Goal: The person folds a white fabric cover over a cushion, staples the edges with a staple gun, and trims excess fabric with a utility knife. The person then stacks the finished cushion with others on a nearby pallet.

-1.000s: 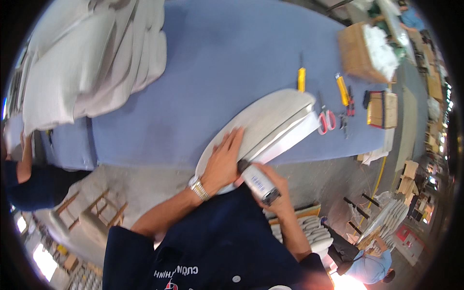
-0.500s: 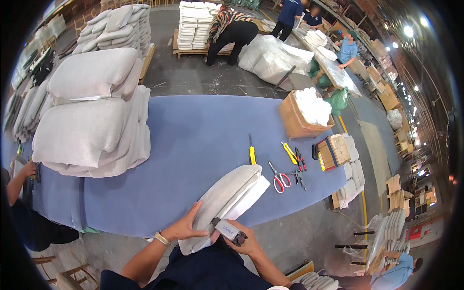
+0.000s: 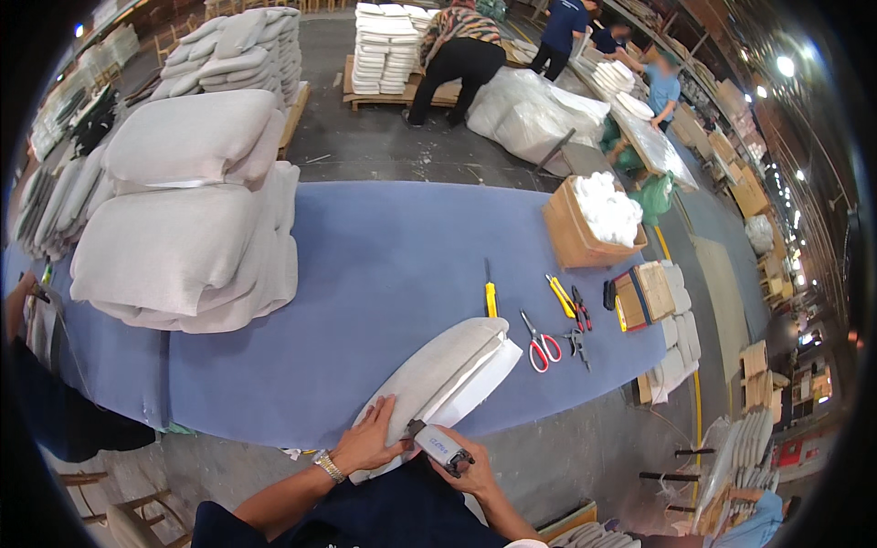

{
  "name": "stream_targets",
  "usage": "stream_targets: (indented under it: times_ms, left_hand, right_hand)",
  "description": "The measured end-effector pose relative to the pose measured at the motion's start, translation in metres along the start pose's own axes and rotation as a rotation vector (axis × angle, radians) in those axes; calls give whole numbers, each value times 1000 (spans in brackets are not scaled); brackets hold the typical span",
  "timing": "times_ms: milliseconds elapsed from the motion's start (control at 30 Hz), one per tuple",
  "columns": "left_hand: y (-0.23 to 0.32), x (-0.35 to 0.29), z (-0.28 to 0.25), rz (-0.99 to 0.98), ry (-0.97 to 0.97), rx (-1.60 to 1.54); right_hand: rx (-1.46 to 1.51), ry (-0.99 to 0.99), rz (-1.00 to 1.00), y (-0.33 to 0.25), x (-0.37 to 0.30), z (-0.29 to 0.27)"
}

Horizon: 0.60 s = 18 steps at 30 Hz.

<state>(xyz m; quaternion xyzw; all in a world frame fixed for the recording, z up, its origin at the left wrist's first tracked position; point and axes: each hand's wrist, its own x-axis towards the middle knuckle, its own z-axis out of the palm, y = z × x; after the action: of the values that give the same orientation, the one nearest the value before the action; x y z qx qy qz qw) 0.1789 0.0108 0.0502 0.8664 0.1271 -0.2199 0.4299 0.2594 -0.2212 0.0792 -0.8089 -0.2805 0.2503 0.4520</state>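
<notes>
A flat grey fabric-covered cushion panel (image 3: 438,374) lies tilted on the near edge of the blue-covered table (image 3: 384,265), white backing showing along its right side. My left hand (image 3: 370,438), with a wristwatch, presses flat on the panel's near end. My right hand (image 3: 466,461) grips a grey staple gun (image 3: 438,446) whose nose touches the panel's near edge, just right of my left hand.
Stacked grey cushions (image 3: 183,228) fill the table's left. Red-handled scissors (image 3: 544,347), a yellow-handled tool (image 3: 491,297), pliers (image 3: 577,310) and a cardboard box of white stuffing (image 3: 594,224) lie to the right. Other people work at the back and at the left edge.
My head has lifted, so more of the table and hall is in view. Both hands stay on the panel's near end with the staple gun.
</notes>
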Motion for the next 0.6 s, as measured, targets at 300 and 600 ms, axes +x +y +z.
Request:
stream_targets:
  times_ms: [300, 600]
  left_hand:
    - [-3, 4, 5, 16, 83, -77]
    - [-7, 7, 8, 87, 97, -85]
  right_hand:
    - [56, -86, 91, -9, 9, 3]
    - [122, -52, -28, -10, 3, 3]
